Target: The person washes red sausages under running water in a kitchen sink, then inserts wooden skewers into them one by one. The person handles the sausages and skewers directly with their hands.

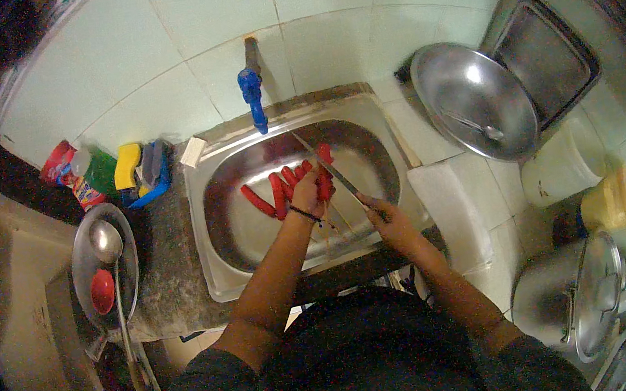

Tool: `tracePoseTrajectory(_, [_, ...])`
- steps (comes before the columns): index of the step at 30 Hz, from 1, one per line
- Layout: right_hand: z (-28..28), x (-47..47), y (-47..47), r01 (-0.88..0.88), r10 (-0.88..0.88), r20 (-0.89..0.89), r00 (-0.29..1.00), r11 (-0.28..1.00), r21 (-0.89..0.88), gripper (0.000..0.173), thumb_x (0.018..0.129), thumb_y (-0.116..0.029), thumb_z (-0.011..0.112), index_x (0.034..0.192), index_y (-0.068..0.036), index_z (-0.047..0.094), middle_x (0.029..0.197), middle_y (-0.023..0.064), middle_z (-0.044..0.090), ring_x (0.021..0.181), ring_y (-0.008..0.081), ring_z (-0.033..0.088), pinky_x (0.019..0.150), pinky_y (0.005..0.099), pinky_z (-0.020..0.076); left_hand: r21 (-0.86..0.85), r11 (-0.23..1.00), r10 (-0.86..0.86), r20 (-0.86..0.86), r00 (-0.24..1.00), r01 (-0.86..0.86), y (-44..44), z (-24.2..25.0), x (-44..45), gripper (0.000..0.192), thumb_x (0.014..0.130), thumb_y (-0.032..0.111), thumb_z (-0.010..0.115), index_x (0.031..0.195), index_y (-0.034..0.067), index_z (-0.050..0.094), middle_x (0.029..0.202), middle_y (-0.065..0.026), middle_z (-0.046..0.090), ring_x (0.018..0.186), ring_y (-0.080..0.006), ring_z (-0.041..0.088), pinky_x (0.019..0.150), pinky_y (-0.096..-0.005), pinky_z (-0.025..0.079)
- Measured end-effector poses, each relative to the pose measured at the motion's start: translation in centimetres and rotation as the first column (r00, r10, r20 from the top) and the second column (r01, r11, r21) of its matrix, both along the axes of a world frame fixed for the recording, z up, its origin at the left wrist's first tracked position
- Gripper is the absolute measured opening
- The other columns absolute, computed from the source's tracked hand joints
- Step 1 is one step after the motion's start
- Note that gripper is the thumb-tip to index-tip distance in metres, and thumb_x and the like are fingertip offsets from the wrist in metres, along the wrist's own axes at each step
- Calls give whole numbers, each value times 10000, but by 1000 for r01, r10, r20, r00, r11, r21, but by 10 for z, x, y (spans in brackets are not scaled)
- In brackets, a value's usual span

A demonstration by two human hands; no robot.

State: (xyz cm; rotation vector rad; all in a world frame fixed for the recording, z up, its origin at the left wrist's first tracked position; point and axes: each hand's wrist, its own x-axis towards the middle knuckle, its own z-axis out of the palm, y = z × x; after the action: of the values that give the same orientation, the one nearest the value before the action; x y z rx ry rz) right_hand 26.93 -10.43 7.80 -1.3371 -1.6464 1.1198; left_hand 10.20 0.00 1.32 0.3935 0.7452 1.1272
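My left hand (307, 195) is closed around red sausages (326, 185) over the stainless-steel sink (218, 279). Thin wooden skewers (343, 224) stick out below this hand, towards me. More red sausages (278, 193) fan out to its left; whether each is held or lies in the basin is hard to tell. In my right hand (393, 225) is the handle of a long knife (344, 181). Its blade slants up and left across the sausages, close above or touching one near my left fingers. A dark beaded bracelet (304, 213) circles my left wrist.
A blue tap (254, 99) overhangs the basin's far edge. Sponges (128, 166) and a bowl with a ladle (105, 239) stand at left. To the right are a large metal bowl (452, 79), a baking pan (548, 46), a white container (558, 169) and a lidded pot (545, 295).
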Motion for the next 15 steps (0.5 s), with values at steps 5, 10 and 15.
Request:
tracePoseTrajectory(5, [7, -2, -6, -11, 19, 127, 992, 998, -68, 325, 813, -105, 451, 1137, -88, 468, 1098, 90, 515, 970, 163, 487, 844, 282, 357, -71, 997, -1, 6, 1000, 1, 19, -9, -14, 220, 846, 241, 370, 891, 81, 513, 725, -42, 546, 581, -171, 512, 512, -297, 430])
tracePoseTrajectory(10, [6, -8, -19, -3, 5, 33, 999, 997, -80, 323, 819, -122, 445, 1141, -96, 465, 1088, 102, 519, 971, 169, 487, 847, 284, 355, -47, 999, -13, 96, 995, 17, 28, -17, -16, 239, 843, 203, 349, 946, 51, 502, 777, -73, 561, 636, -200, 542, 584, -338, 470])
tracePoseTrajectory(15, [7, -14, -13, -24, 24, 1, 1000, 999, -23, 338, 818, -123, 450, 1152, -78, 452, 1019, 82, 540, 867, 138, 490, 803, 273, 375, -112, 992, 65, 73, 995, -56, 24, -11, -15, 190, 820, 244, 420, 871, 76, 493, 702, -53, 539, 545, -194, 503, 469, -318, 422])
